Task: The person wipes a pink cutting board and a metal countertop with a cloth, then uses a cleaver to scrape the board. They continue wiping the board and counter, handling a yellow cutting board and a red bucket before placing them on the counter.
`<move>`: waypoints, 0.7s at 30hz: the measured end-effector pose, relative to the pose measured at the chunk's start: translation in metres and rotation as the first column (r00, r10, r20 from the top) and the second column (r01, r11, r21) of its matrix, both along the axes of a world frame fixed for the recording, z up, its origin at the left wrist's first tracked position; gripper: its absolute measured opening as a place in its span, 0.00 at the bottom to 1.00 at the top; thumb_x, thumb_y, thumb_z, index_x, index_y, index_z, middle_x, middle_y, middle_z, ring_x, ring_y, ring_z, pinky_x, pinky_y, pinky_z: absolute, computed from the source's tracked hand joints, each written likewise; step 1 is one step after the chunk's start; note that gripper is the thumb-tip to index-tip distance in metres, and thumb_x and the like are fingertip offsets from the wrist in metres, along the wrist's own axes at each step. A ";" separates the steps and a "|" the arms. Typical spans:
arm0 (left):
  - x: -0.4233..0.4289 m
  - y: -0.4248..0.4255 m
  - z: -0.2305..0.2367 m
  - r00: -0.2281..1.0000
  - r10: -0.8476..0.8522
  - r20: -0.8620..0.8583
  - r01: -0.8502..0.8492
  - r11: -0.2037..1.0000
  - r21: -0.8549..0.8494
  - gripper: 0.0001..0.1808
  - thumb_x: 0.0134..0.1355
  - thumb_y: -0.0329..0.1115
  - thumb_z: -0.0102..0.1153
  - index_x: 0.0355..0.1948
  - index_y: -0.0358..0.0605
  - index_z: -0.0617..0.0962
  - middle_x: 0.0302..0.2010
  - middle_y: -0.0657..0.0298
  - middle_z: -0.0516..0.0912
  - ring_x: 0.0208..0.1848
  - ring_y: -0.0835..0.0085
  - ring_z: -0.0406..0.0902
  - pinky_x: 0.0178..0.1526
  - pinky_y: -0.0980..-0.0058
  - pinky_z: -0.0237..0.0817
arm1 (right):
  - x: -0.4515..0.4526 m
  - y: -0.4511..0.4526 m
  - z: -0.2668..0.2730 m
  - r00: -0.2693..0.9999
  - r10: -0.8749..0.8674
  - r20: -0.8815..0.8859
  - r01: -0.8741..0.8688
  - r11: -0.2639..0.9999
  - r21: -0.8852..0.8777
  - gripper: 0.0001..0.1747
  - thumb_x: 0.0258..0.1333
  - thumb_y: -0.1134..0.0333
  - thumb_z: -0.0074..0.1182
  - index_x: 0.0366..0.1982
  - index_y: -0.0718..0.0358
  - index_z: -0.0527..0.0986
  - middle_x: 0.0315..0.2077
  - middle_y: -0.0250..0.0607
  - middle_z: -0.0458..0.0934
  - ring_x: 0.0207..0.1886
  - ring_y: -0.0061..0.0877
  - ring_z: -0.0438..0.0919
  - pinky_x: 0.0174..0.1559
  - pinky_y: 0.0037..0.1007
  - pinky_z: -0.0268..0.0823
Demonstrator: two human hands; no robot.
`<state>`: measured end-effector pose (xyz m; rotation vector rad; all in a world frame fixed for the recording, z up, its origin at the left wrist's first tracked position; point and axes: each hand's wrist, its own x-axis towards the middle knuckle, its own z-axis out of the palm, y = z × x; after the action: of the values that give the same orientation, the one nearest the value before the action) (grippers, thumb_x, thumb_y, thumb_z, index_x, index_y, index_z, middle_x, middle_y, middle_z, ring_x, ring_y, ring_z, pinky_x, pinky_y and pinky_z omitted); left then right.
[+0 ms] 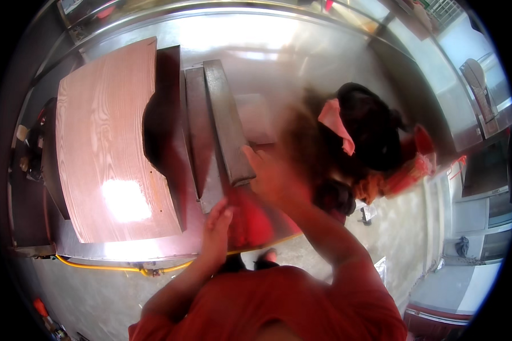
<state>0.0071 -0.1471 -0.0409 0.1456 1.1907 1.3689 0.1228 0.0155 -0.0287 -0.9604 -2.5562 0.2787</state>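
My right hand (266, 174) is beside the near end of a long grey rectangular metal bar (228, 123), one digit reaching to its right edge. Whether the fingers grip the bar is hard to see. My left hand (216, 228) is lower and to the left, close to the near end of a flat metal strip (212, 198), with nothing visible in it. Another narrow metal piece (196, 111) lies just left of the bar. All of these are on a shiny stainless-steel counter (256, 68), which reflects my red shirt.
A wood-grain panel (106, 128) with a notched right edge covers the counter's left side, over a dark panel (168, 115). To the right are a blurred black object (367, 128), a pink cloth (336, 123) and a red cup (424, 140). A yellow hose (98, 265) runs along the front edge.
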 end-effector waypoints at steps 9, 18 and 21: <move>0.038 0.119 0.019 0.999 -0.032 0.040 0.017 0.941 0.337 0.25 0.58 0.26 0.57 0.56 0.40 0.67 0.49 0.61 0.76 0.46 0.76 0.74 0.47 0.77 0.67 | 0.057 0.009 0.042 0.996 -0.064 -0.062 0.053 0.985 -0.163 0.37 0.36 0.77 0.55 0.56 0.61 0.66 0.42 0.49 0.75 0.42 0.47 0.75 0.41 0.40 0.70; 0.104 0.158 0.002 0.976 -0.154 -0.153 0.185 0.959 0.214 0.37 0.56 0.30 0.60 0.65 0.39 0.59 0.44 0.59 0.77 0.42 0.77 0.75 0.42 0.79 0.68 | 0.128 0.017 0.006 0.957 -0.285 -0.047 0.278 0.953 -0.123 0.40 0.35 0.77 0.55 0.59 0.60 0.65 0.39 0.51 0.75 0.41 0.47 0.75 0.40 0.41 0.69; 0.124 0.153 -0.013 0.950 -0.181 -0.254 0.232 0.954 0.189 0.39 0.56 0.32 0.60 0.66 0.39 0.57 0.47 0.56 0.77 0.44 0.75 0.75 0.43 0.78 0.68 | 0.148 0.012 -0.009 0.950 -0.310 -0.038 0.304 0.945 -0.120 0.41 0.35 0.77 0.55 0.60 0.59 0.64 0.39 0.52 0.75 0.42 0.46 0.75 0.41 0.42 0.68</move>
<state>0.1312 0.0063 -0.0534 0.5878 1.1790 1.3158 0.2709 0.0271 -0.0375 -1.3541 -2.3156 0.3560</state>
